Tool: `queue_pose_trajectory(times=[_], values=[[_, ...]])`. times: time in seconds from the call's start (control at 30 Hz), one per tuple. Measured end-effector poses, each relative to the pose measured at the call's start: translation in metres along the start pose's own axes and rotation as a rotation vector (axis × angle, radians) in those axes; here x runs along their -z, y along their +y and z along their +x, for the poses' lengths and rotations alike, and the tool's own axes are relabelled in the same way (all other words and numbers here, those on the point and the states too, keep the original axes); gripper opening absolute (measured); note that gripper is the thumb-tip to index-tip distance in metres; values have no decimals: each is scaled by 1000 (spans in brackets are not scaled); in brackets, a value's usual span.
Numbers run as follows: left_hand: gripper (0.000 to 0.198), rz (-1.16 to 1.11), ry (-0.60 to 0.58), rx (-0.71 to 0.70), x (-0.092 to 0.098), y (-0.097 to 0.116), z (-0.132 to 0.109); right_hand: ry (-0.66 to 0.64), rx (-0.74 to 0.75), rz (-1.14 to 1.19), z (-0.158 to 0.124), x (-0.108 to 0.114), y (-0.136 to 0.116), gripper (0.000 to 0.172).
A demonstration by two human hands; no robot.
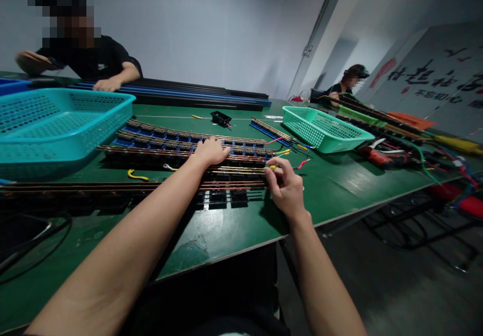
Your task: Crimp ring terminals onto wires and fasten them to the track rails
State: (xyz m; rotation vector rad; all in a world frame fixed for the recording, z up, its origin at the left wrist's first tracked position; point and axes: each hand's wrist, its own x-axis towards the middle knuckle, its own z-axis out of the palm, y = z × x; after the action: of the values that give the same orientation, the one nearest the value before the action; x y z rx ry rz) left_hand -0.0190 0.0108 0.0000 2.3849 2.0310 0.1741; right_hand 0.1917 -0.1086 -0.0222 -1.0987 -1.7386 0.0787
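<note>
Bare forearms reach up from the bottom edge.
Left hand rests palm-down mid-frame; right hand is curled, right of centre.

You're in a workshop, one where things are put together by hand. The long green table in front of you serves as a bench: your left hand rests among strips lined with metal rods, and loose wire ends lie just beyond your right hand. A teal basket stands left of your left hand; a green basket sits past your right hand, with a red tool and a tangle of wires farther right. Two co-workers share the room, one beyond each hand. Behind them you have a plain wall and large painted lettering.
</note>
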Motion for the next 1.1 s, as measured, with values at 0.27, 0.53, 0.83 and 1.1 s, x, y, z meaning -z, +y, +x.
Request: queue_pose_trajectory(times=[0.27,0.53,0.83,1.1], values=[[63,5,-13,1,1,0,-1,523,-281,404,15,3,0,28],[64,6,1,-13,0,-1,0,702,-385,611,23,8,6,33],[64,1,-11,-2,1,0,-1,645,-296,503,11,11,-2,30],[65,3,-2,-19,2,0,-2,924,-81,215,-15,28,-36,19]])
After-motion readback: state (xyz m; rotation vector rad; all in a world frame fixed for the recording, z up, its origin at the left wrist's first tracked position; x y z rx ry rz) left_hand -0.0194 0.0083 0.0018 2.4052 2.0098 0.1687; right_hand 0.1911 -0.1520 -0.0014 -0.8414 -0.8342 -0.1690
